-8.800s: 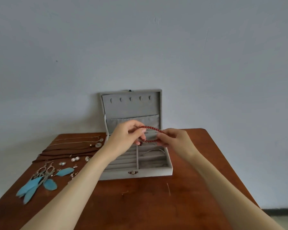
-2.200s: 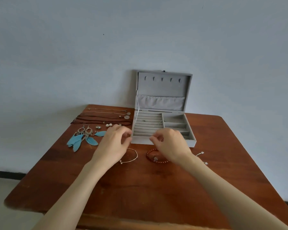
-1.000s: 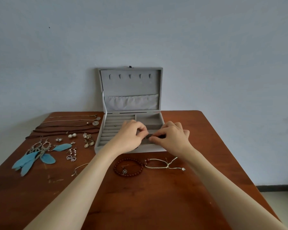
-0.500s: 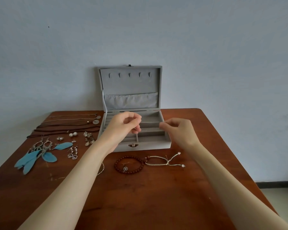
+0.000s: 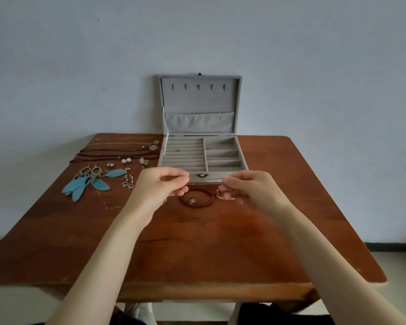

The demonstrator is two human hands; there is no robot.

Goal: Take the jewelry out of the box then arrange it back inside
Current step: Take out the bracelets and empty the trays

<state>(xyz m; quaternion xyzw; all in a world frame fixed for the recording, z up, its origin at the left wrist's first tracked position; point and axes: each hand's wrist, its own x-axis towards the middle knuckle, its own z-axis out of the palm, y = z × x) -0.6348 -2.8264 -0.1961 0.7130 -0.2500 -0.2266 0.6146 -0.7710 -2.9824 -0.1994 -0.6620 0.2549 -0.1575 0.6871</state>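
Teal feather earrings sit at far left on the surface, with the brown cord necklaces behind them and the pearl studs and small silver earrings just to their right – none of that has shifted in the last second

Our left hand and right hand were down in the right-side compartments of the grey box a second ago; now both have come back toward us and hover in front of its clasp wall. We see a very fine chain stretched between them, faint against the grey front. Left grip: thumb and forefinger pinched on one end. Right grip: same, pinched on the other end, remaining fingers curled

Below the hands the red bead bracelet lies flat on the surface, and the pale cord bracelet is touching its right side, half hidden by the right hand

Box tray looks almost bare; there is a tiny speck in the ring rolls and another in the back right compartment, too small to identify

Our read: this chain is one of the last pieces out, so removal is nearly done and the put-back phase is close. The chain still needs laying down without tangling
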